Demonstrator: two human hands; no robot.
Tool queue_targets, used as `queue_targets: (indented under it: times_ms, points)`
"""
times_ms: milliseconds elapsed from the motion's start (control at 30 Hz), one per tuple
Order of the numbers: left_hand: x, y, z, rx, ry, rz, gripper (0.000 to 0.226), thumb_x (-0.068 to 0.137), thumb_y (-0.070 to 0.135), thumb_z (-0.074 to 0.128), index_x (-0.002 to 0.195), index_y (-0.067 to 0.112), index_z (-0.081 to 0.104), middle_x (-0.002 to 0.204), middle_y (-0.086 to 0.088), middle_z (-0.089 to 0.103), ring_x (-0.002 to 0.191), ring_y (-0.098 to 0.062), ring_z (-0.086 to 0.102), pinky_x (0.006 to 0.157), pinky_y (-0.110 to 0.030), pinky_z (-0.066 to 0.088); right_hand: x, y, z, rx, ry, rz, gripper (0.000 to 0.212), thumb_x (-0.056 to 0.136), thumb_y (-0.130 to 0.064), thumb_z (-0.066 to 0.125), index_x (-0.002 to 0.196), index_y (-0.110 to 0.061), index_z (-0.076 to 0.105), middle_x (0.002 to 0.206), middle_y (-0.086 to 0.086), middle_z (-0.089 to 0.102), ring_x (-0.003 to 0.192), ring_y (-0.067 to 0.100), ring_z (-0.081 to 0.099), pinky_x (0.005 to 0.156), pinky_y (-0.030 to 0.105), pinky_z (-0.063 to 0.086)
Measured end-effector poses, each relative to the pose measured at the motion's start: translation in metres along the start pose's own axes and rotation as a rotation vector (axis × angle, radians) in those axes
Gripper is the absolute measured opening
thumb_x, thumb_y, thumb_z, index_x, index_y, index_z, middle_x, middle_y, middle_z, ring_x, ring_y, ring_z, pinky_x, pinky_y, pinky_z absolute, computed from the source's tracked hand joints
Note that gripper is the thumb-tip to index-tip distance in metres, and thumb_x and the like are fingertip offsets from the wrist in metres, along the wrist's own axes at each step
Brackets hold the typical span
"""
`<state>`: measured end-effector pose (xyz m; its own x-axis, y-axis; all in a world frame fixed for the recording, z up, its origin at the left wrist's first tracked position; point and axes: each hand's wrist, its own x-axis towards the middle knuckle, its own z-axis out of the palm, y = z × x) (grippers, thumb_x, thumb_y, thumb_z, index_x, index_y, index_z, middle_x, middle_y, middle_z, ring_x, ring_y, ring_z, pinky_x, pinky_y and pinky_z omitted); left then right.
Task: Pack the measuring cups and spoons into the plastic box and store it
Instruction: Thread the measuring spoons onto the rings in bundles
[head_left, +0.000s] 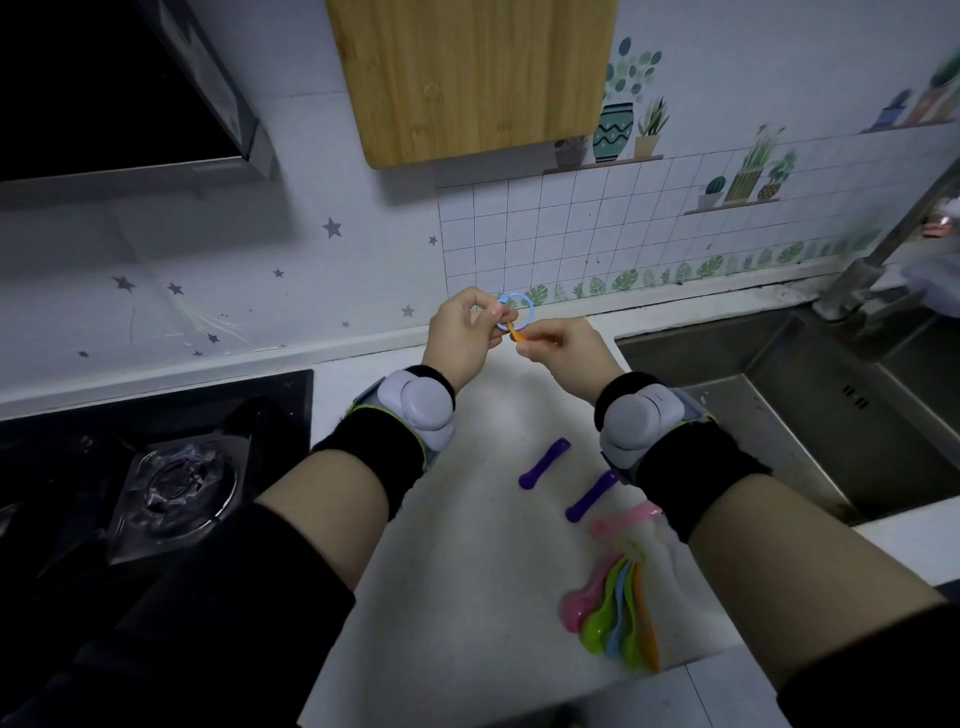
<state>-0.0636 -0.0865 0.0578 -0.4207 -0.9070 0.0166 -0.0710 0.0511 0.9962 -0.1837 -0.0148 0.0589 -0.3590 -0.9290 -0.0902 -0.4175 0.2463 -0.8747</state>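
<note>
Nearest, on the white countertop (457, 519) just left of the sink (779, 415), lies a fanned stack of measuring spoons (618, 608) in pink, green, blue and orange. Something pale and see-through (660, 545) lies blurred over their upper ends, possibly the plastic box. A pink piece (623, 517) lies beside it. Farther from the near edge, two purple spoons (544, 464) lie slanted and apart. Beyond these, off the sink's far left corner, both hands are raised. The left hand (462, 338) pinches a blue ring (527, 304), and the right hand (566, 348) pinches an orange spoon handle (515, 332) whose tip meets the ring. A wooden cutting board (472, 78) hangs on the wall behind.
</note>
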Motion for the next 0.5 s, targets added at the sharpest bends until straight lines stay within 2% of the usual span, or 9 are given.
queue_targets:
  times_ms: [67,100,133,167,200,233,333,433,500]
  points:
    - [-0.002,0.0,0.004,-0.036,0.003,0.005,0.024,0.098,0.009,0.044,0.075,0.016,0.049,0.106,-0.021,0.067,0.088,-0.023,0.064,0.084,-0.028,0.052,-0.001,0.0,0.003,0.091,0.021,0.012,0.013,0.084,-0.012,0.064,0.095,-0.015,0.072,0.076,0.0,0.063,0.08,0.018,0.059,0.061,0.016,0.043]
    - [-0.003,0.0,0.006,-0.052,0.004,0.01,0.024,0.098,0.009,0.044,0.076,0.016,0.048,0.109,-0.022,0.067,0.089,-0.023,0.063,0.084,-0.026,0.051,-0.001,0.0,0.004,0.13,0.031,0.024,0.011,0.083,-0.011,0.065,0.09,-0.017,0.072,0.074,0.0,0.064,0.079,0.019,0.061,0.057,0.017,0.046]
    - [-0.004,0.0,0.008,-0.068,0.007,0.017,0.024,0.099,0.009,0.043,0.076,0.016,0.047,0.11,-0.023,0.066,0.09,-0.023,0.063,0.082,-0.023,0.051,-0.001,-0.001,0.005,0.17,0.038,0.037,0.01,0.081,-0.01,0.066,0.084,-0.017,0.071,0.075,0.004,0.066,0.08,0.021,0.063,0.06,0.024,0.052]
    - [-0.004,0.0,0.01,-0.085,0.008,0.021,0.024,0.099,0.009,0.042,0.076,0.015,0.046,0.11,-0.025,0.065,0.092,-0.023,0.063,0.081,-0.021,0.051,0.0,-0.001,0.007,0.207,0.041,0.049,0.01,0.079,-0.008,0.067,0.078,-0.017,0.07,0.077,0.009,0.067,0.08,0.024,0.064,0.072,0.034,0.057]
    - [-0.004,0.001,0.013,-0.107,0.005,0.021,0.025,0.099,0.008,0.041,0.076,0.015,0.046,0.109,-0.026,0.065,0.091,-0.024,0.063,0.079,-0.021,0.052,0.0,-0.002,0.008,0.24,0.046,0.063,0.012,0.077,-0.006,0.069,0.073,-0.017,0.068,0.078,0.013,0.067,0.078,0.026,0.064,0.084,0.042,0.056]
    - [-0.004,0.001,0.015,-0.13,0.002,0.016,0.025,0.099,0.008,0.04,0.076,0.014,0.045,0.105,-0.025,0.065,0.086,-0.023,0.065,0.076,-0.023,0.052,0.001,-0.003,0.009,0.271,0.058,0.078,0.014,0.074,-0.004,0.071,0.071,-0.016,0.065,0.078,0.015,0.067,0.076,0.027,0.065,0.09,0.045,0.054]
    - [-0.005,0.003,0.018,-0.172,-0.001,-0.013,0.024,0.1,0.01,0.039,0.078,0.014,0.046,0.095,-0.016,0.063,0.065,-0.009,0.065,0.063,-0.023,0.054,0.002,-0.004,0.012,0.316,0.094,0.116,0.019,0.071,-0.003,0.075,0.07,-0.014,0.059,0.073,0.013,0.066,0.076,0.029,0.067,0.086,0.04,0.055]
    - [-0.005,0.002,0.019,-0.158,-0.001,-0.053,0.024,0.1,0.012,0.039,0.079,0.015,0.048,0.1,-0.017,0.064,0.074,-0.017,0.063,0.073,-0.03,0.053,0.0,-0.003,0.011,0.29,0.062,0.125,0.019,0.074,-0.003,0.074,0.068,-0.014,0.059,0.068,0.009,0.062,0.07,0.023,0.064,0.073,0.03,0.05]
    - [-0.006,0.0,0.019,-0.134,0.006,-0.058,0.024,0.1,0.012,0.039,0.078,0.016,0.048,0.096,-0.015,0.063,0.072,-0.016,0.06,0.071,-0.03,0.051,-0.001,-0.002,0.011,0.294,0.011,0.12,0.019,0.077,0.001,0.07,0.068,-0.013,0.061,0.069,0.008,0.062,0.069,0.021,0.064,0.072,0.027,0.049]
